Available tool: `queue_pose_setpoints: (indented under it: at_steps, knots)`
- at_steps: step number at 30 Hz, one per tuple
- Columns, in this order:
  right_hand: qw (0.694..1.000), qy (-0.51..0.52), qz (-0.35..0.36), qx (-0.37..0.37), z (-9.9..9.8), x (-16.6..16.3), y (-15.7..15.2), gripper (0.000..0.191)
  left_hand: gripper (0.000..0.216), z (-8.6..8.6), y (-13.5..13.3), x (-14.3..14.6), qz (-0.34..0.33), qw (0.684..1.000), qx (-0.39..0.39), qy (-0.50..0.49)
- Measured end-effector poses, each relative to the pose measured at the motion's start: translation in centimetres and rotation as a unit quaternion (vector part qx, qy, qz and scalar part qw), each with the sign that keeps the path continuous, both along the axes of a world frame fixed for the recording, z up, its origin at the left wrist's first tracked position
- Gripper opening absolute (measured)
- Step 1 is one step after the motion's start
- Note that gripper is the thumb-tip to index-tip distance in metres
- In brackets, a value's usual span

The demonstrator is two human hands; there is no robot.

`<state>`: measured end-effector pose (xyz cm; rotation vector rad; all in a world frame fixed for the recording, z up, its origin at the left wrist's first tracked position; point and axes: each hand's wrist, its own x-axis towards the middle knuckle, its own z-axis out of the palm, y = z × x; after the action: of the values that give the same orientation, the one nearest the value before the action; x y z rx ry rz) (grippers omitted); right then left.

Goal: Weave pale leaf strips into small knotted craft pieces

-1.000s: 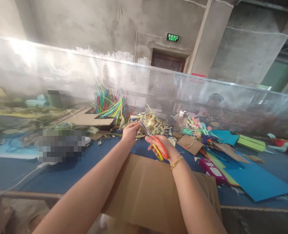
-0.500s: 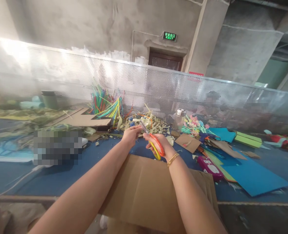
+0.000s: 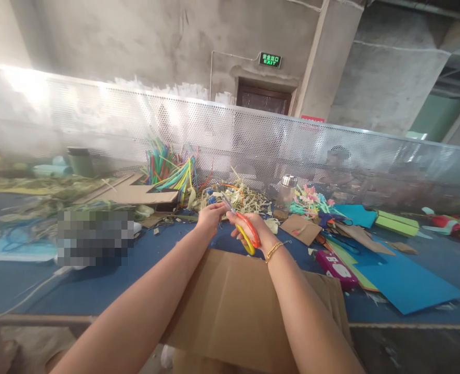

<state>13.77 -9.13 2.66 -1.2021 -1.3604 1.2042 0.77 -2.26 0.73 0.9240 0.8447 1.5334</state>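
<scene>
My right hand (image 3: 253, 231) grips a pair of scissors (image 3: 247, 243) with orange and yellow handles. Their blades point up and left, towards the fingertips of my left hand (image 3: 210, 218). Those fingers are pinched together close to the blades; whatever they hold is too small or hidden to name. Just behind both hands lies a heap of pale dry leaf scraps (image 3: 249, 197), with bits of blue and orange among them. Below my forearms a brown cardboard sheet (image 3: 233, 301) covers the near edge of the blue table (image 3: 144, 280).
Coloured pipe cleaners (image 3: 165, 166) stand behind a cut cardboard piece (image 3: 136, 189) at left. A glass bottle (image 3: 286, 192), paper flowers (image 3: 311, 200), a purple box (image 3: 336, 269) and a blue sheet (image 3: 405, 280) are at right. Along the back runs a perforated metal screen (image 3: 199, 124).
Both hands stay nearly in place at the leaf heap. The scissors have shifted very slightly left, and the whole view has moved a little.
</scene>
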Motion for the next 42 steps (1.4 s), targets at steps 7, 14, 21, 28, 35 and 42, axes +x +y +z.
queue_pose_setpoints:
  at_steps: [7, 14, 21, 28, 35, 42]
  knots:
    - [1.000, -0.004, -0.006, -0.002, 0.03, 0.00, 0.23, 0.046, 0.027, 0.23, -0.16, 0.11, -0.006, 1.000, -0.017, -0.024]
    - [1.000, 0.009, 0.005, 0.017, -0.14, 0.04, 0.21, 0.043, 0.029, 0.17, -0.12, 0.09, -0.009, 0.999, -0.020, -0.024]
    - [1.000, -0.003, 0.002, 0.018, -0.11, 0.10, 0.29, 0.042, 0.024, 0.07, -0.07, 0.02, -0.022, 0.999, -0.011, -0.026]
    - [0.999, -0.021, -0.008, 0.024, 0.12, 0.18, 0.10, 0.043, 0.026, -0.03, 0.11, -0.05, -0.012, 1.000, -0.020, -0.017]
    - [0.998, -0.062, -0.012, 0.012, 0.62, 0.08, -0.37, 0.050, 0.024, -0.05, 0.23, -0.15, -0.009, 0.999, -0.026, -0.017]
    - [0.996, -0.085, -0.004, 0.001, 0.59, 0.30, -0.08, 0.053, 0.021, 0.10, 0.08, -0.05, -0.018, 0.999, -0.024, -0.027]
